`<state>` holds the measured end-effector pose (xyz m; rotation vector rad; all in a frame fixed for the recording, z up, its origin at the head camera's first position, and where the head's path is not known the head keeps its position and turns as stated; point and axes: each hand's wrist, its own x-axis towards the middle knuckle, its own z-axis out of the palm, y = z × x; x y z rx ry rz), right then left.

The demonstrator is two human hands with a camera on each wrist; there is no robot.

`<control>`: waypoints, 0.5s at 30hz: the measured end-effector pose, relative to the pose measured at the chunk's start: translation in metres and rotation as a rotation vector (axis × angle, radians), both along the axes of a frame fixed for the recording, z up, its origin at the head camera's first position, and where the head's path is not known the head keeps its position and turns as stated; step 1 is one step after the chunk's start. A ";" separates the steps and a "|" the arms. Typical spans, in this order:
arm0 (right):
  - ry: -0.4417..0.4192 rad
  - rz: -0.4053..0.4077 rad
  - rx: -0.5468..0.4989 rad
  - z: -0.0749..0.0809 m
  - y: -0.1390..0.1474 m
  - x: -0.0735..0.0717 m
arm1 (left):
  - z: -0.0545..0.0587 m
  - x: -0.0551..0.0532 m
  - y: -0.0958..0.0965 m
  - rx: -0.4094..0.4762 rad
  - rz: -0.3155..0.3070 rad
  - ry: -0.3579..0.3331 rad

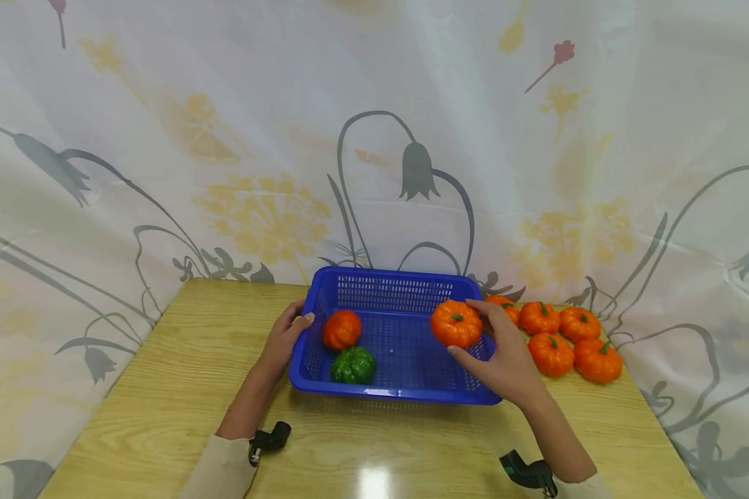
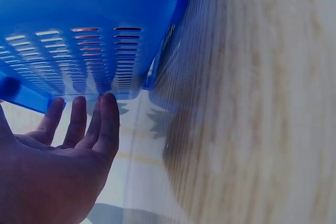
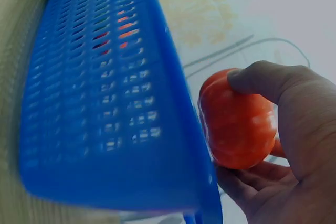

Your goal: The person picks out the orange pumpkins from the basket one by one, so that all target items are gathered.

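Observation:
My right hand (image 1: 505, 353) holds an orange pumpkin (image 1: 456, 324) between thumb and fingers, above the right end of a blue plastic basket (image 1: 396, 395). In the right wrist view the pumpkin (image 3: 236, 121) appears beside the basket's rim, with the thumb on one side and fingers on the other. My left hand (image 1: 286, 337) grips the basket's left rim, thumb on top. Its fingers (image 2: 107, 124) reach along the basket's outer wall (image 2: 94, 3) in the left wrist view. Inside the basket, at the left, lie a red-orange pumpkin (image 1: 342, 329) and a green pumpkin (image 1: 353, 365).
Several orange pumpkins (image 1: 551, 355) sit grouped on the wooden table (image 1: 324, 443), right of the basket. One is partly hidden behind my right hand. A pale curtain (image 1: 256, 138) with printed flowers hangs behind the table and along its sides.

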<state>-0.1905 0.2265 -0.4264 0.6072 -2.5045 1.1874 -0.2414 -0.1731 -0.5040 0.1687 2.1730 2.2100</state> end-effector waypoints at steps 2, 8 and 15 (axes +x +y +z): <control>-0.017 -0.012 -0.013 -0.002 0.006 0.005 | 0.000 0.000 0.000 0.002 0.001 0.001; -0.037 -0.056 0.000 -0.007 0.023 0.018 | -0.001 0.000 0.000 -0.005 0.002 -0.004; -0.001 -0.111 0.051 -0.009 0.039 0.028 | 0.000 0.000 0.000 0.004 0.004 -0.002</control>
